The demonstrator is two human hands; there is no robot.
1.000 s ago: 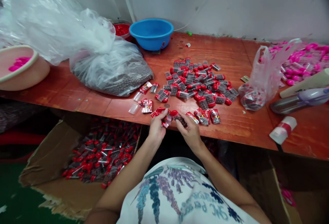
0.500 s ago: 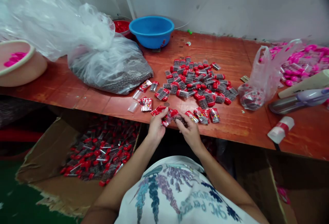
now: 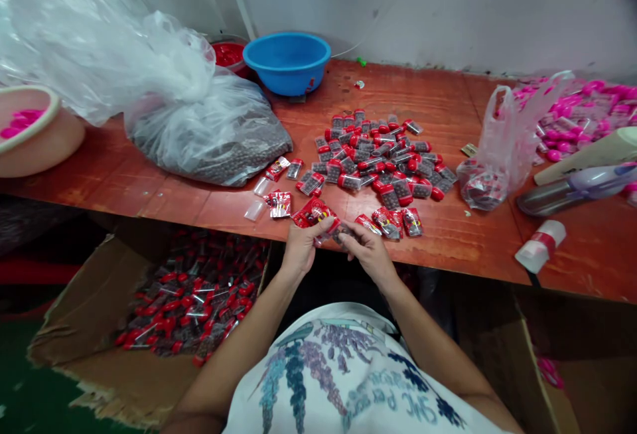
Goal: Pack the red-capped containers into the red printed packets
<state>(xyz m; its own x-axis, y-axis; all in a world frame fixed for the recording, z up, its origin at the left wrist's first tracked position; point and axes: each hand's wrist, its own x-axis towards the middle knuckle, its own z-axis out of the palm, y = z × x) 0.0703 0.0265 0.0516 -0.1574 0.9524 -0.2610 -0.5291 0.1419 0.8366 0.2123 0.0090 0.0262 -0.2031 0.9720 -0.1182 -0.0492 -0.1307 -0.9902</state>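
Note:
At the table's front edge, my left hand [image 3: 300, 247] is closed on a red printed plastic packet [image 3: 314, 212], pinching it between thumb and fingers. My right hand [image 3: 372, 249], close beside it, is closed on a small clear bottle [image 3: 343, 230] with dark contents, at the packet's right end. Fingers partly hide the bottle, so I cannot tell how far it sits inside the packet. Several filled red packets [image 3: 388, 222] lie just beyond my right hand. Another packet [image 3: 280, 204] lies left of my hands. Behind them spreads a pile of small red-capped bottles [image 3: 375, 155] filled with dark beads.
A large clear bag of dark beads [image 3: 223, 135] and a blue basin [image 3: 287, 62] stand at the back left. To the right are a tied plastic bag [image 3: 490, 155], a tumbler [image 3: 547, 200] and a white roll [image 3: 540, 246]. Below the table, a cardboard box [image 3: 84, 288] holds many red-capped bottles.
The view has shifted slightly. More of the red packet's printed face shows above my left hand. Both hands stay together at the table edge, with the fingers slightly moved.

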